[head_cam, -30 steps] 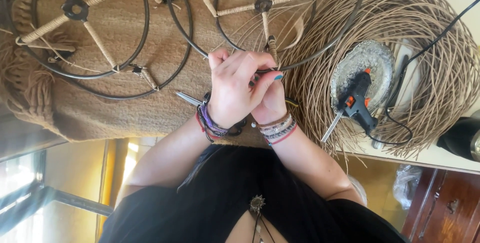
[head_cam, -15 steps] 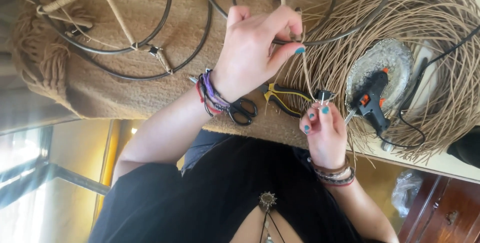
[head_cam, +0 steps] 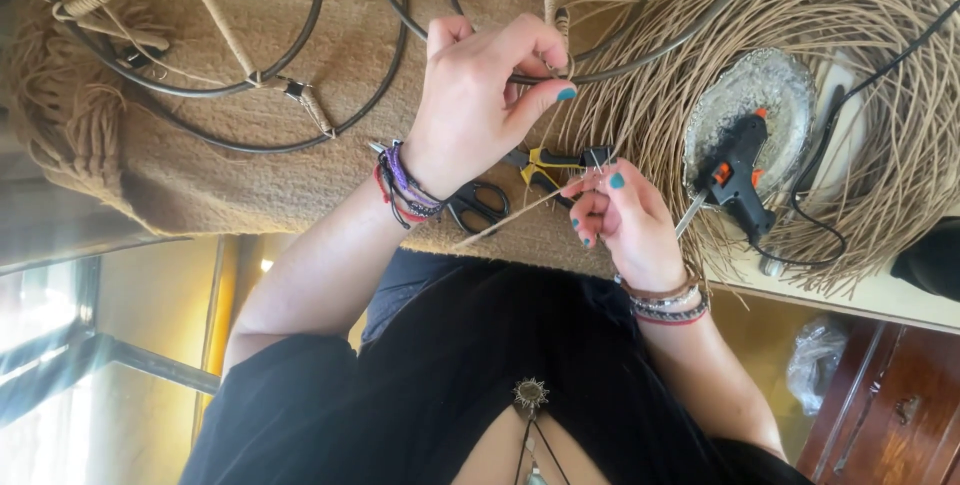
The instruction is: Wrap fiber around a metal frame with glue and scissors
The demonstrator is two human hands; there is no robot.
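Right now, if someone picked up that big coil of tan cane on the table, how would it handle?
The coil of tan cane would probably feel light for its bulk, being thin strands with gaps between. It would likely sag and shed loops, since no tie shows and ends stick out. The glue gun and its dish sit on it and would likely tip.

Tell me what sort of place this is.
Probably a home craft table for wicker weaving: a big coil of cane strands, black wire hoop frames on a woven mat, and a glue gun on a tray.
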